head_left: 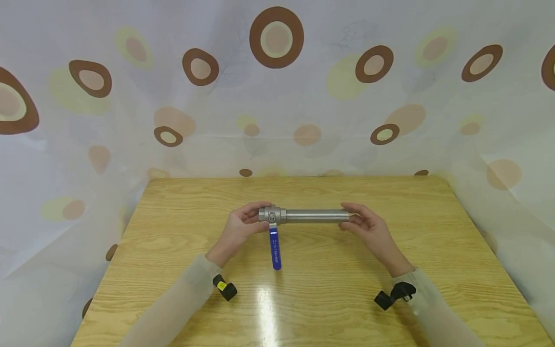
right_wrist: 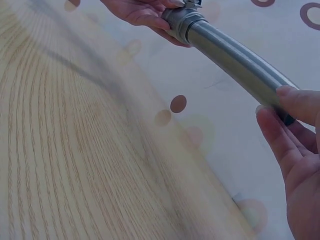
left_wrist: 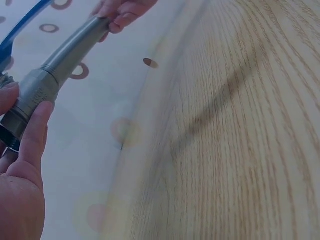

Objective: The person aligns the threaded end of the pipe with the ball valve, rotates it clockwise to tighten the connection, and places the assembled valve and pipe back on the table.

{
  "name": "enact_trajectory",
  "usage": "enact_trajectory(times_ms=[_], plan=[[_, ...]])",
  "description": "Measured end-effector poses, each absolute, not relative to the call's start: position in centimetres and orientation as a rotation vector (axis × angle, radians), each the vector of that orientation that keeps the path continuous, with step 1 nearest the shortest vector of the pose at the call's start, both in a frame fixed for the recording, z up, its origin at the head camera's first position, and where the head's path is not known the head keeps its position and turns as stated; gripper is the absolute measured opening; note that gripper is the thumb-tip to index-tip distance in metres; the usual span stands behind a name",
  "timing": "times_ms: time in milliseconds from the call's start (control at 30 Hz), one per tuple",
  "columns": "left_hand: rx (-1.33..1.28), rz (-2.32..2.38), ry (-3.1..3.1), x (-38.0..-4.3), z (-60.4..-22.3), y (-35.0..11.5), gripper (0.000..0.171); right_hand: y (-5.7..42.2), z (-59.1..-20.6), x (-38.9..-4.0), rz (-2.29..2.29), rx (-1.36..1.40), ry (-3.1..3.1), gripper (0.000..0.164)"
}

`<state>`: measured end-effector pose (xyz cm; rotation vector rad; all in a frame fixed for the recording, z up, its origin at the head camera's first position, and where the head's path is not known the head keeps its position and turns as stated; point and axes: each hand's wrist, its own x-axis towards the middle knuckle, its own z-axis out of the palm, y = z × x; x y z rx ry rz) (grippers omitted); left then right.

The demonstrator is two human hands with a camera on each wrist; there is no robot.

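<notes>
From pale sleeves point(head_left: 173, 303) foremost, pinching a ball valve point(head_left: 273, 213) in the left hand point(head_left: 236, 231) and the outer end of a pipe point(head_left: 314, 216) in the right hand point(head_left: 372, 232); held above the bench point(head_left: 334, 274); seemingly joining the two; next probably calling for steady turning

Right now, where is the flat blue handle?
In the head view, the flat blue handle extends below the silver metal valve, just right of the left hand.

Left grip point(head_left: 236, 232) and right grip point(head_left: 374, 232) pinch, forearms point(head_left: 173, 301) angled inward.
</notes>
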<state>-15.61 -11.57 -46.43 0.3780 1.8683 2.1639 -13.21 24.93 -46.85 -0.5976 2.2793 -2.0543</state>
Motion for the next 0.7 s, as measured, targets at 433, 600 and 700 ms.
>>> enact_trajectory(times_ms=[433, 600, 700], plan=[[0.394, 2.168, 1.86, -15.59, -46.52, -11.58, 0.051, 24.85, -46.76, -13.21, -2.023, -0.546, 2.339, 0.039], [0.385, 2.18, 1.849, -15.61, -46.55, -11.61, 0.052, 24.87, -46.74, -13.22, -2.049, -0.597, 2.279, 0.042], [0.386, 2.18, 1.853, -15.64, -46.6, -11.62, 0.051, 24.85, -46.75, -13.21, -2.035, -0.562, 2.333, 0.038]])
